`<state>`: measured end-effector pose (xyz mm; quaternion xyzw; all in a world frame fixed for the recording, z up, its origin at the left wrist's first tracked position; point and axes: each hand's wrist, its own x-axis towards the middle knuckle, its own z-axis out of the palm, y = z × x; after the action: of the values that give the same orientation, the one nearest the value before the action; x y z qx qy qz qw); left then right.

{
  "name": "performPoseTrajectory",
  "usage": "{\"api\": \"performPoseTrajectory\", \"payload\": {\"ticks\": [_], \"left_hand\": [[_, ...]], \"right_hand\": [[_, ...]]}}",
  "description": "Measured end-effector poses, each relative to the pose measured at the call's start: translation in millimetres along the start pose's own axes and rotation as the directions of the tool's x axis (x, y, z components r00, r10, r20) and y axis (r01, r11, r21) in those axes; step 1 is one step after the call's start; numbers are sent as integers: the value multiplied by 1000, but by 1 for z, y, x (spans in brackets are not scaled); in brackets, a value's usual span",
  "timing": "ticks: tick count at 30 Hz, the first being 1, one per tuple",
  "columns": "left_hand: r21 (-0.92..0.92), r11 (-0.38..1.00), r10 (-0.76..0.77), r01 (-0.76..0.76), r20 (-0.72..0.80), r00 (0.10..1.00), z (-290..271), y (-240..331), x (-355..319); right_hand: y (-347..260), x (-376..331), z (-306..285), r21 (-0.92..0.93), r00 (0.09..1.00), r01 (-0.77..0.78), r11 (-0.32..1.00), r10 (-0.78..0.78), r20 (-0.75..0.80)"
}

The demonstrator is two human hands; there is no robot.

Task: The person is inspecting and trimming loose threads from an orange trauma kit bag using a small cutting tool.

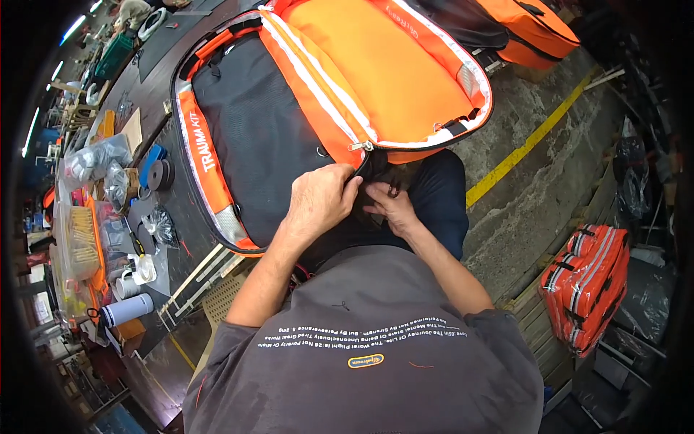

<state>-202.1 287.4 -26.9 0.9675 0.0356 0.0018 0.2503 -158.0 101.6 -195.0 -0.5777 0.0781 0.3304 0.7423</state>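
An orange and black zip bag (253, 137) lies opened out before me, its black panel to the left and its orange panel (361, 72) to the right. My left hand (318, 199) is closed on the bag's near edge, below a metal zipper pull (360, 146). Just right of it, my right hand (394, 210) has its fingers bent under the bag's near corner, beside a small dark ring-like piece (394, 190). Shadow and the bag partly hide those fingers, and what they pinch is not clear.
Left on the dark table are a black webbing roll (160, 175), a screwdriver (135, 240), a bottle (127, 309) and a clear plastic bin (76, 242). A plastic-wrapped orange bag (587, 286) stands at right; another orange bag (531, 32) lies far right. A yellow line (531, 141) crosses the floor.
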Motion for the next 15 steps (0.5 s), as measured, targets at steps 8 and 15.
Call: {"api": "performPoseTrajectory", "payload": {"ticks": [8, 15], "left_hand": [[17, 998, 68, -67, -98, 993, -33, -1, 34], [192, 875, 455, -444, -14, 890, 23, 65, 105]], "right_hand": [[23, 7, -13, -131, 996, -79, 988, 83, 25], [37, 15, -29, 273, 996, -88, 958, 89, 7]]}}
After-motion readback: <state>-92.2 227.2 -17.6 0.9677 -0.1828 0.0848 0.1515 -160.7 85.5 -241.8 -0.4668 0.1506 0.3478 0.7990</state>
